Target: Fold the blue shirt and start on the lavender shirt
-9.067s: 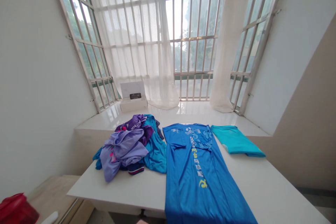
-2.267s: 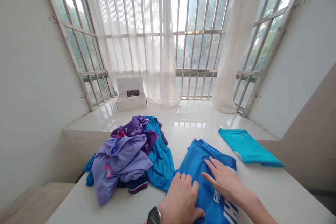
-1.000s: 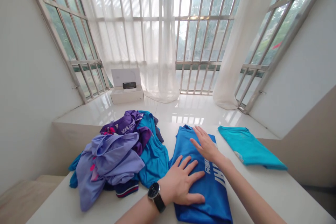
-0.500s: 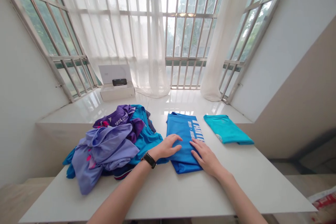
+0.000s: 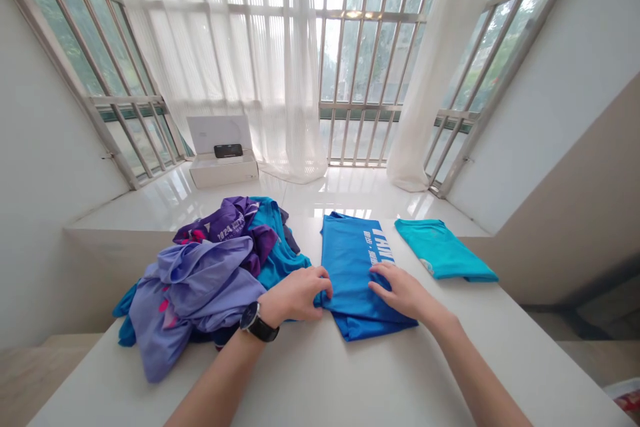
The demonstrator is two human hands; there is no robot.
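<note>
A folded blue T-shirt (image 5: pixel 353 260) with white lettering lies in the middle of the white table, its lower edge uneven. My left hand (image 5: pixel 297 293), with a dark watch on the wrist, is at the shirt's left edge. Its fingers are bent, and a gap shows between them and the thumb. On the right part of the shirt rests my right hand (image 5: pixel 403 290), thumb and fingers apart, near the lettering. A heap of crumpled clothes lies to the left, with a lavender garment (image 5: pixel 200 287), a dark purple one (image 5: pixel 235 223) and a teal-blue one (image 5: pixel 275 240).
A folded turquoise garment (image 5: pixel 445 250) lies at the table's right side. Behind the table, a white open box (image 5: pixel 225 170) with a black device (image 5: pixel 228 151) stands on the sill. White curtains (image 5: pixel 295 80) hang before barred windows.
My left hand has moved off the shirt's top to its left edge, and its fingers have curled. My right hand has shifted slightly right. The shirt's lower right corner now spreads further out.
</note>
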